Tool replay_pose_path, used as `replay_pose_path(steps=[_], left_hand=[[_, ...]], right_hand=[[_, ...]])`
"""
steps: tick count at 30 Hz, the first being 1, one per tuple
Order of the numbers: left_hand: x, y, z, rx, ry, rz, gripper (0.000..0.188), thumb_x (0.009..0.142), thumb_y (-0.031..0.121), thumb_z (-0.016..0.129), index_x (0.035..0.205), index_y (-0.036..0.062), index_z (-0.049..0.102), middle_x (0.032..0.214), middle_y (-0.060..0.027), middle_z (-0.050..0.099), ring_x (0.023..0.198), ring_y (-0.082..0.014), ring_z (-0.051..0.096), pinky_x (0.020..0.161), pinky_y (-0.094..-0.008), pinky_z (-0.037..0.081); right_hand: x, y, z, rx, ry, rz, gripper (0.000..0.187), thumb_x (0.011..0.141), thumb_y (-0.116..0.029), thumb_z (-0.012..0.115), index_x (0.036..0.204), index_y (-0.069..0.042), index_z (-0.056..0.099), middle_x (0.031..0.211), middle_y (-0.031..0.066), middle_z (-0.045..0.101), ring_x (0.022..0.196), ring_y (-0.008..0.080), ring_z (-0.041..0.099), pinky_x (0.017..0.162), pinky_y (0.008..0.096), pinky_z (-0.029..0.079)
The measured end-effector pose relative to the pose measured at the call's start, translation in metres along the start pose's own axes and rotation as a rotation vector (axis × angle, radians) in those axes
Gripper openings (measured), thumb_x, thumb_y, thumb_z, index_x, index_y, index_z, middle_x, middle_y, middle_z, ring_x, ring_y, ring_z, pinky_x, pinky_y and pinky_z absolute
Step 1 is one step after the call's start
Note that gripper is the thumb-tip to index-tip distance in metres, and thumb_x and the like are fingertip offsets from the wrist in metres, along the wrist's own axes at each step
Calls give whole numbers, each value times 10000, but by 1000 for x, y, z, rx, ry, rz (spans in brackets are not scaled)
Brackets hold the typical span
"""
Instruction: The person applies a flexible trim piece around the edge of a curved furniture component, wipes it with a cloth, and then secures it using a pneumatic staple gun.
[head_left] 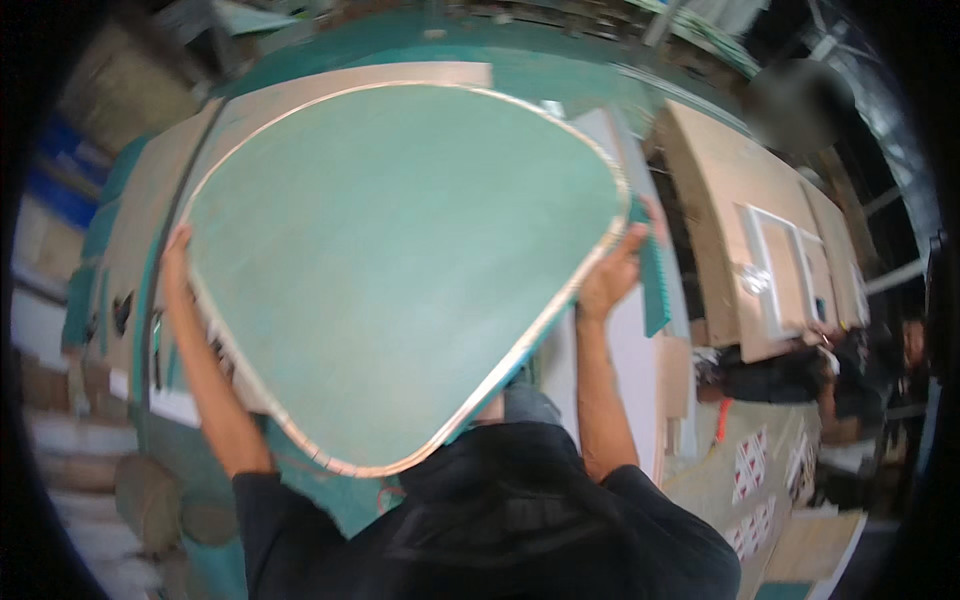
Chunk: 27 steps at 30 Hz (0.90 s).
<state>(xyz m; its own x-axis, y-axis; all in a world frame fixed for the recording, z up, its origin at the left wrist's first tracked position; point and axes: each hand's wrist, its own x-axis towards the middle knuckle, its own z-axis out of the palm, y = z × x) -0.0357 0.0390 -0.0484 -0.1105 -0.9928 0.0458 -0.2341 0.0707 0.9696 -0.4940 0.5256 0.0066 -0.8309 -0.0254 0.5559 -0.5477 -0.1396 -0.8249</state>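
Two bare hands gripping one large green panel (400, 270) with pale edging, held up over a green worktable (560, 70), left hand (176, 250) curled around its left edge, right hand (612, 275) clasping its right edge, both forearms raised, stacked tan boards (730, 200) at right.

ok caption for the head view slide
Left hand and right hand grip opposite edges of a large green panel.
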Motion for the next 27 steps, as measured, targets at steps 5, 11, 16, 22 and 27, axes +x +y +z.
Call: replay_pose_path(steps=[5, 11, 16, 22, 27], left_hand=[[-24, -15, -38, -181, -96, -88, 554, 983, 374, 591, 1402, 13, 551, 1316, -124, 625, 1144, -253, 616, 1012, -384, 478], [-92, -40, -54, 37, 266, 37, 520, 1014, 400, 530, 1316, -22, 564, 1198, -162, 640, 989, -273, 637, 849, -403, 520], [-187, -1, 47, 215, 316, 172, 499, 1017, 388, 520, 1297, -21, 574, 1176, -162, 648, 979, -273, 642, 842, -407, 522], [-273, 34, 174, 177, -31, 215, 474, 1020, 373, 508, 1273, -20, 586, 1151, -162, 657, 968, -273, 647, 833, -412, 524], [-307, 48, 245, 144, -311, 268, 456, 1022, 361, 499, 1254, -20, 596, 1130, -162, 664, 959, -274, 652, 826, -417, 526]], right_hand=[[28, 44, 30, 135, -23, -12, 525, 1086, -380, 436, 1421, 25, 444, 1390, 167, 492, 1306, 262, 458, 1122, 392, 353], [86, 77, 55, 158, -171, -15, 530, 1089, -401, 421, 1465, -28, 427, 1438, 141, 492, 1324, 236, 453, 1134, 378, 339], [118, 101, 78, 241, -249, 16, 501, 1082, -415, 437, 1454, -82, 473, 1449, 120, 524, 1313, 218, 487, 1122, 369, 361], [109, 99, 92, 128, -226, -94, 396, 1069, -240, 503, 1429, -74, 502, 1421, 119, 559, 1336, 241, 495, 1111, 353, 389], [39, 74, 57, 506, -289, 124, 363, 1043, -274, 547, 1373, -123, 553, 1345, 84, 587, 1237, 273, 524, 1051, 399, 443]])
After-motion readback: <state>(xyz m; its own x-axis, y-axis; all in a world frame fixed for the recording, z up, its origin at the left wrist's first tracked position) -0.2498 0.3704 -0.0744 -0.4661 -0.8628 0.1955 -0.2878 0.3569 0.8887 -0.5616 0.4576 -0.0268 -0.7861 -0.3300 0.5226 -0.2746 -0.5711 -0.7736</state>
